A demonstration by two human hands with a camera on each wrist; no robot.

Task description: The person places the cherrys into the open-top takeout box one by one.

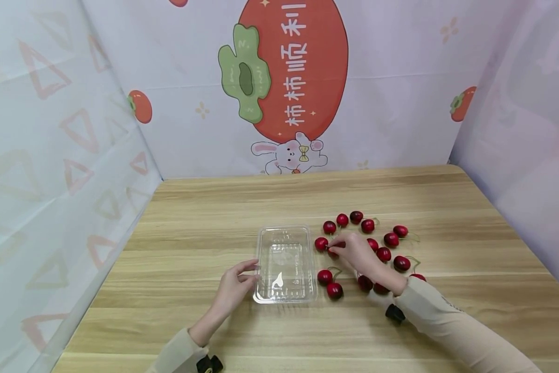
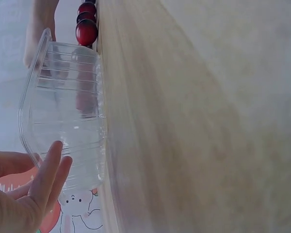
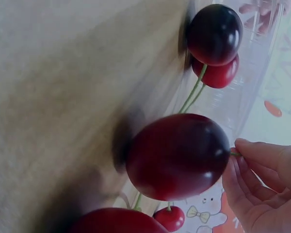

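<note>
A clear plastic container [image 1: 286, 300] stands on the table with its open side up. My left hand [image 1: 234, 284] touches its left rim with fairly straight fingers; in the left wrist view the fingertips [image 2: 52, 154] lie against the outer wall. My right hand [image 1: 354, 251] pinches a thin green cherry stem [image 3: 236, 153] between thumb and finger, right of the container. Just left of those fingertips lies a red cherry [image 1: 321, 244], and another is partly hidden beneath them. In the right wrist view a big dark-red cherry [image 3: 179, 156] sits beside the pinched stem.
Several more cherries, some joined by stems, lie around my right hand, including a pair [image 1: 334, 290] near the container's right side. Others [image 1: 402, 263] are farther right. Printed cloth [image 1: 400, 124] hangs behind the wooden table [image 1: 204, 217] and along both sides.
</note>
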